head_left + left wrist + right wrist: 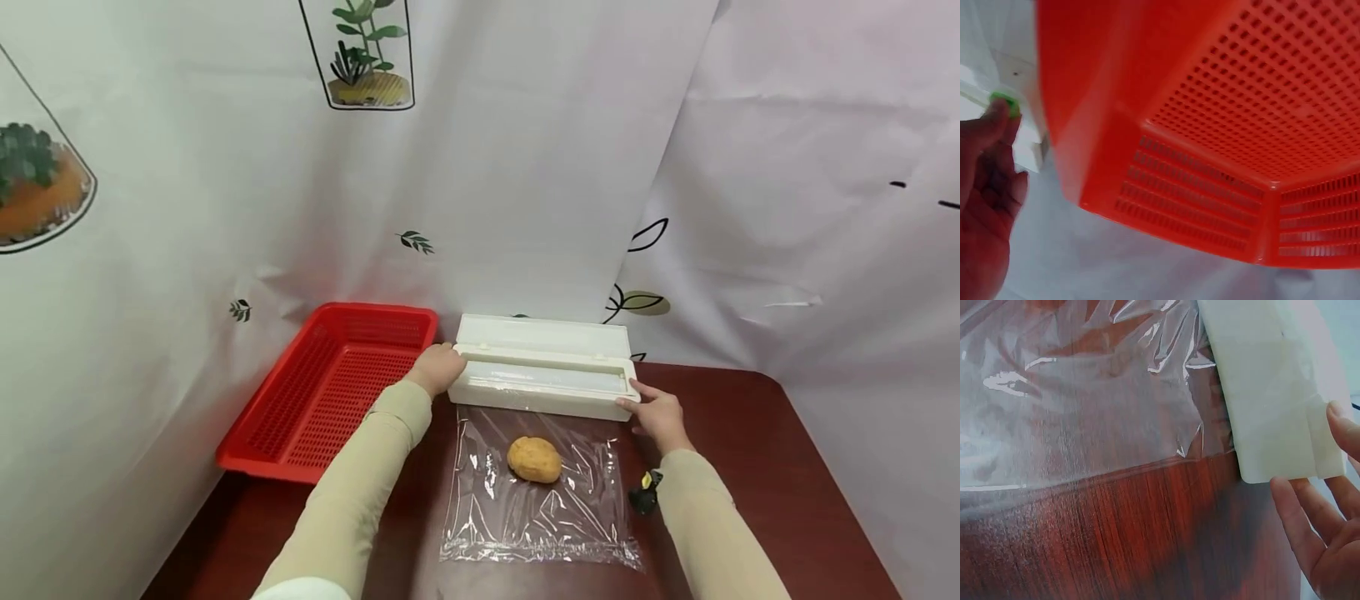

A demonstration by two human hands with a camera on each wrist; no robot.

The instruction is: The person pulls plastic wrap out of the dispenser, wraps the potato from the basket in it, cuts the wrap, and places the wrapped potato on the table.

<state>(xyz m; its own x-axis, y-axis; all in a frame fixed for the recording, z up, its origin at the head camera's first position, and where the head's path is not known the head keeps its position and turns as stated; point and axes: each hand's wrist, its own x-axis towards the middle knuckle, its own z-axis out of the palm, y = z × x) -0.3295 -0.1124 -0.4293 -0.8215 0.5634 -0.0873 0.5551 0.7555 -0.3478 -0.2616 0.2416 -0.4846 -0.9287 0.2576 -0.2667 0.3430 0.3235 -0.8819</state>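
Note:
A white plastic wrap dispenser (551,404) stands with its lid raised and the film roll (547,377) showing inside. From its front a sheet of plastic wrap (480,508) spreads over the table, and a potato (534,459) lies on that sheet. At the dispenser's left end is my left hand (438,369); its thumb and finger pinch a small green slide cutter (1007,105), which the head view does not show. My right hand (660,415) grips the dispenser's right end, with the thumb on the upper side and fingers (1297,515) against the end face.
A red perforated basket (258,468) sits left of the dispenser, close to my left hand. A small black and yellow object (645,493) lies beside my right sleeve. Behind the dark red table (765,475) hangs a printed white sheet (525,192).

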